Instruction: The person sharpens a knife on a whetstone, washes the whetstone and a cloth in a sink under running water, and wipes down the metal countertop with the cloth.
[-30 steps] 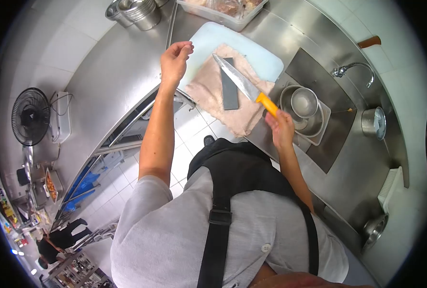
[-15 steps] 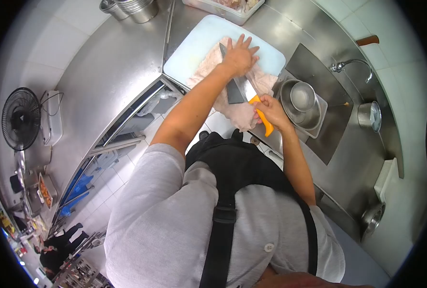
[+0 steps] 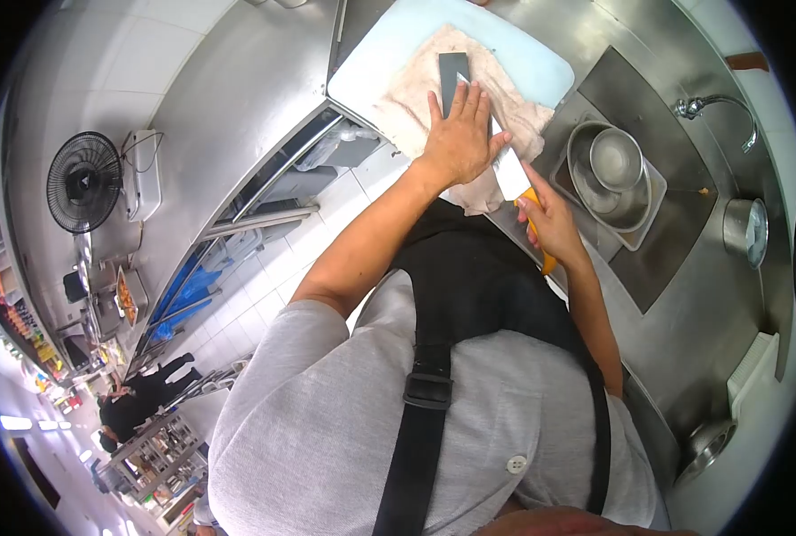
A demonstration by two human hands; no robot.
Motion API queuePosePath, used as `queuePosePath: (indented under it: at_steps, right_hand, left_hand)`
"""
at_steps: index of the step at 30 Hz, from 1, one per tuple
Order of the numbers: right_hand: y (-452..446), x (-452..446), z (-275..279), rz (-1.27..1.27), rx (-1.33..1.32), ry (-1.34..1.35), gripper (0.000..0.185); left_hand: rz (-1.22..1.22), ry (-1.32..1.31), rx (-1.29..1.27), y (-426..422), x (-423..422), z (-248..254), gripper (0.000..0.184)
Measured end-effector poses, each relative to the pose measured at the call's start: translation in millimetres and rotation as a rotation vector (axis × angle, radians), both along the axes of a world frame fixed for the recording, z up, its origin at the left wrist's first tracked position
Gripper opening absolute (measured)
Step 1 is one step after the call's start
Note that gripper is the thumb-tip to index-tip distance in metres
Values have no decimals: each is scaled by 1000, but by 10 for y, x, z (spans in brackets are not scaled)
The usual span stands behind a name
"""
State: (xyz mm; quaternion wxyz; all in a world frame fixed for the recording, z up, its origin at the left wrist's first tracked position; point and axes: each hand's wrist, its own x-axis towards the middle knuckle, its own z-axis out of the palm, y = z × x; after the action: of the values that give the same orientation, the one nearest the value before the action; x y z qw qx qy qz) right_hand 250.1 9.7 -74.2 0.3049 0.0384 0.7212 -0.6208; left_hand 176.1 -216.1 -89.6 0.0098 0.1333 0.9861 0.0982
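My right hand (image 3: 550, 221) is wrapped around the orange handle (image 3: 548, 261) of a knife (image 3: 509, 173), low at the near edge of the cutting board. My left hand (image 3: 460, 138) lies flat over the blade with its fingers stretched forward, pressing it on a dark grey sharpening stone (image 3: 453, 69). Only the far end of the stone shows; the hand and blade hide the rest. Beneath the stone a crumpled beige cloth (image 3: 514, 94) covers part of the pale blue cutting board (image 3: 371, 55) and hangs over its near side.
To the right, nested metal bowls (image 3: 614, 161) sit in a tray in the steel sink (image 3: 675, 210), below a faucet (image 3: 688, 108). A metal pot (image 3: 745, 230) stands beyond. Steel counter (image 3: 246, 85) extends left toward a black fan (image 3: 85, 181). Another person (image 3: 143, 399) is far off, lower left.
The knife and my left hand have slid back toward my body along the stone, baring its far end and covering its near end. The whole view has shifted too.
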Motion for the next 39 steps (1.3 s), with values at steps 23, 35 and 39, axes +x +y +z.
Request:
queuePosePath:
  at_steps: [23, 35, 39]
  right_hand:
    - [-934, -1397, -345, -4, 267, 176, 57]
    - [-1221, -1622, -13, 73, 615, 403, 64]
    - [-863, -1029, -444, 37, 413, 716, 65]
  left_hand:
    - [-1, -4, -152, -677, -1173, -102, 75]
    - [21, 29, -123, -684, -1273, -101, 74]
    - [-44, 47, -213, -536, -736, -109, 72]
